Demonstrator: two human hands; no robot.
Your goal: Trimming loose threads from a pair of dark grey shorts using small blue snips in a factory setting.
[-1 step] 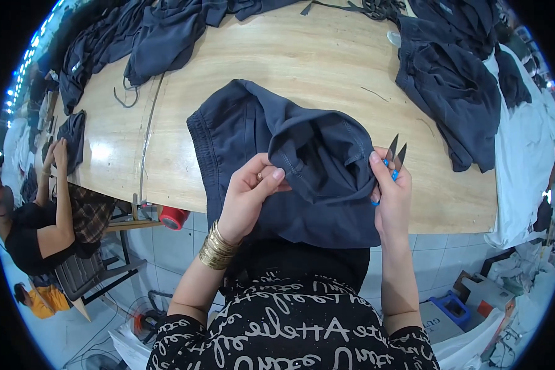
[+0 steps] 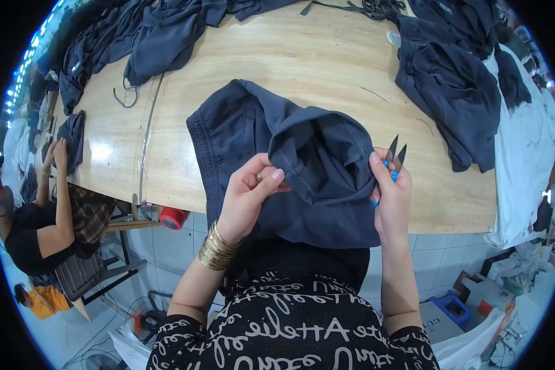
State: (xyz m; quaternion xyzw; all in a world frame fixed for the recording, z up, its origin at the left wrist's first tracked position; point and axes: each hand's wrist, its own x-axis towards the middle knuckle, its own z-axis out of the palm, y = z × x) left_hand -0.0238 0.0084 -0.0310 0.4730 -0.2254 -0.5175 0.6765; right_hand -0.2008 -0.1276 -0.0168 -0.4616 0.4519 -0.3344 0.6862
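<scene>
A pair of dark navy shorts (image 2: 234, 129) lies at the near table edge and hangs toward my lap, its gathered elastic waistband on the left. One leg opening faces up, its stitched hem spread between my hands. My left hand (image 2: 251, 191) pinches the hem's left side between thumb and fingers. At the hem's right side, my right hand (image 2: 391, 185) grips the cloth with its thumb. Tucked in that same hand are small scissors (image 2: 399, 158) with dark pointed blades, slightly apart and pointing away, and blue handles mostly hidden by my fingers.
Dark garments (image 2: 166, 46) lie along the table's far left, and more (image 2: 447, 86) at the right beside white cloth (image 2: 524, 166). A co-worker (image 2: 49, 216) sits at the left, handling dark cloth. Below the table are a red object (image 2: 173, 217) and a blue-and-grey stool (image 2: 447, 311).
</scene>
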